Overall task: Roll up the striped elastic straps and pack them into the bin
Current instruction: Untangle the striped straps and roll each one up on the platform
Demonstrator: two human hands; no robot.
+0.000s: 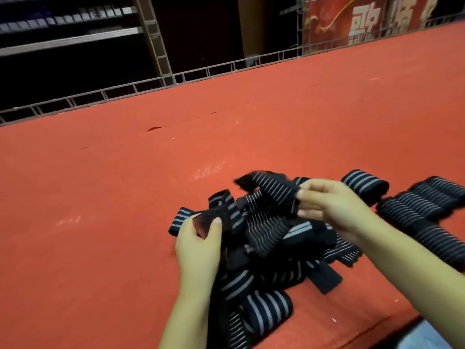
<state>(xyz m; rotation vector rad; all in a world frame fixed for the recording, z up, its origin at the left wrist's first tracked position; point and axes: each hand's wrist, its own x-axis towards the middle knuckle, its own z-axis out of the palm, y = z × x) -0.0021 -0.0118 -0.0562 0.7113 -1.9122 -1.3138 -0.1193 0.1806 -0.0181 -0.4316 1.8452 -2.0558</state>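
The strap in hand is the one I care about: black with thin pale stripes, lifted just above the loose pile of straps, its long axis running from the pile's left side up and away toward the right. My right hand pinches its far upper end, fingers curled onto the fabric. My left hand grips a fuzzy black end at the pile's left edge, thumb and forefinger closed around it. Whether that end belongs to the same strap I cannot tell, since the fabric crosses others in between.

Both hands sit right at the pile, the left nearer to me, the right farther and higher. I judge that rolling should start from one pinched end and travel along that left-to-right axis once the strap is clear of the tangle.

Right of the pile lies a row of rolled straps, with one single roll just behind my right hand. All of it rests on the red tabletop. No bin shows in view.
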